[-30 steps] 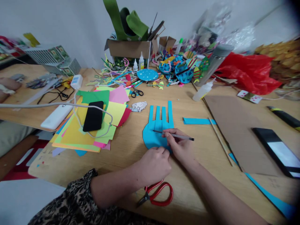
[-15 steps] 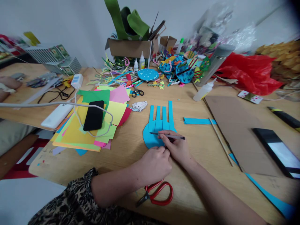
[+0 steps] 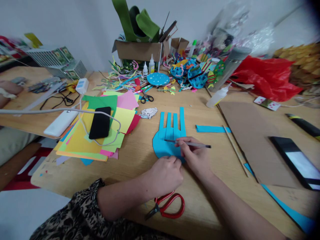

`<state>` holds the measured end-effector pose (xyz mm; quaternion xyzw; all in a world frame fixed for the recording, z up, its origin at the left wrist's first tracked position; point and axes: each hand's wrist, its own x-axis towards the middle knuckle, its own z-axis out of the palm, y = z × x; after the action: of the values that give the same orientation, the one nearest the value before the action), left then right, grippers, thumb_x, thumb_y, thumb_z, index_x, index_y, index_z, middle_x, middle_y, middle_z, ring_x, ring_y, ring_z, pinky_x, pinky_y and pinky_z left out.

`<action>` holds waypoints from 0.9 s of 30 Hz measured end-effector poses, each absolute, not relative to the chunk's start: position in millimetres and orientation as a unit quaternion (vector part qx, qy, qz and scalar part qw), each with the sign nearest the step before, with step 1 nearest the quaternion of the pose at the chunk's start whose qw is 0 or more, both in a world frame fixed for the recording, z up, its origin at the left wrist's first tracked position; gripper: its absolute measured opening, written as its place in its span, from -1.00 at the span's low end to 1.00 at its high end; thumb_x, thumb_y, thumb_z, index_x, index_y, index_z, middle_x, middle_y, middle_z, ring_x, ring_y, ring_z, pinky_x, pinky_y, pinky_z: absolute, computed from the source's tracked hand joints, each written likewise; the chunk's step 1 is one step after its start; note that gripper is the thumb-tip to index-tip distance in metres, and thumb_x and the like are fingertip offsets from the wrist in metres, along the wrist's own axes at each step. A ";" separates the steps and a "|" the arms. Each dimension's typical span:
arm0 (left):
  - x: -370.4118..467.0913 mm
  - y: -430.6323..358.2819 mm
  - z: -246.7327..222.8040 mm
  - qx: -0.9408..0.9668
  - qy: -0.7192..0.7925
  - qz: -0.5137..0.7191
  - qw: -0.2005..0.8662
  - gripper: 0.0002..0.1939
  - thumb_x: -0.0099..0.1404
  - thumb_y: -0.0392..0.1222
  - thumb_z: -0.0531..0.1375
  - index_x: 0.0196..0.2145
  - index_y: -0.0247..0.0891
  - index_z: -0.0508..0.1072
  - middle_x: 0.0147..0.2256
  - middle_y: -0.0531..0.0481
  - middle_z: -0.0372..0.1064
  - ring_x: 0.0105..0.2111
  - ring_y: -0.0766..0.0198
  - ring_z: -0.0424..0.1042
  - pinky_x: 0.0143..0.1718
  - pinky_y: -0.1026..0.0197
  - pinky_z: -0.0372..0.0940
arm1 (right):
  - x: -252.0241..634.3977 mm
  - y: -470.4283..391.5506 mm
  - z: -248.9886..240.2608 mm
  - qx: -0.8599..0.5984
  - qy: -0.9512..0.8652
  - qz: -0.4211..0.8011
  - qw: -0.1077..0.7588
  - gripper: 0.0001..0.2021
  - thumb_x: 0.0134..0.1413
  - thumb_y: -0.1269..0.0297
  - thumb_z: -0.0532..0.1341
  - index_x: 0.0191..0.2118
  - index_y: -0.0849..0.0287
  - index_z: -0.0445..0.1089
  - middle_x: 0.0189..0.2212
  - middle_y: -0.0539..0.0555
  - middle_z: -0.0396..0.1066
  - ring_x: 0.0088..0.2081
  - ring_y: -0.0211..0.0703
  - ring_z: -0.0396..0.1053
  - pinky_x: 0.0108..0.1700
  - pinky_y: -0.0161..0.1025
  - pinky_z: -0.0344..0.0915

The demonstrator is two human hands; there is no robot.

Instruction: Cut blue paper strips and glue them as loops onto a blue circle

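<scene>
A blue paper circle (image 3: 160, 143) lies on the wooden table, with several blue strips (image 3: 182, 120) laid on it and reaching past its far edge. My right hand (image 3: 193, 154) pinches a slim pen (image 3: 197, 144), its tip over the circle just below the strips. My left hand (image 3: 168, 173) is closed at the circle's near edge, its fingers curled under; whether it grips the paper is hidden. Red-handled scissors (image 3: 172, 206) lie below my left hand. To the right rests a separate blue strip (image 3: 211, 129).
Coloured paper sheets (image 3: 75, 143) with a black phone (image 3: 100, 122) lie left. At right are brown cardboard (image 3: 257, 140), a wooden stick (image 3: 236, 151), a glue bottle (image 3: 217, 97) and another phone (image 3: 295, 161). Small black scissors (image 3: 147, 98) lie farther back. At far left is another person's arm (image 3: 10, 90).
My right hand has moved a little to the right with the pen, whose tip has shifted right across the blue circle. My left hand has stayed in place.
</scene>
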<state>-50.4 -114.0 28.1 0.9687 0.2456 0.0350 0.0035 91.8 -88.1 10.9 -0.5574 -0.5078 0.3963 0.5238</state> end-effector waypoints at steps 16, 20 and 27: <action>-50.9 -112.7 28.4 0.968 0.248 0.027 0.006 -0.91 0.24 -0.42 0.15 -0.37 -0.40 0.46 -0.38 -0.15 0.39 -0.32 0.14 0.36 -0.41 0.16 0.29 | 152.3 -74.8 19.0 -0.561 -0.351 0.260 0.704 -0.83 0.02 0.19 0.29 -0.41 0.18 0.40 -0.59 -0.04 0.37 -0.68 -0.38 0.16 -0.69 -0.38 0.04; -50.9 -112.1 29.0 0.969 0.247 0.025 0.011 -0.92 0.22 -0.43 0.16 -0.37 -0.40 0.47 -0.38 -0.14 0.39 -0.31 0.13 0.36 -0.40 0.15 0.29 | 154.1 -75.5 11.8 -0.575 -0.373 0.259 0.680 -0.80 0.05 0.15 0.28 -0.39 0.19 0.38 -0.59 -0.04 0.37 -0.67 -0.37 0.19 -0.68 -0.39 0.08; -51.7 -110.4 23.1 0.967 0.254 0.030 0.026 -0.89 0.22 -0.45 0.13 -0.38 -0.37 0.45 -0.37 -0.13 0.37 -0.30 0.10 0.33 -0.40 0.12 0.28 | 162.1 -76.3 10.3 -0.595 -0.541 0.185 0.565 -0.82 0.18 0.18 0.17 -0.21 0.17 0.41 -0.49 0.02 0.43 -0.56 -0.27 0.32 -0.54 -0.31 0.27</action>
<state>-51.7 -110.4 23.1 0.9665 0.2536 0.0302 0.0256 162.1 -76.3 10.3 -0.5948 -0.5410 0.1848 0.5651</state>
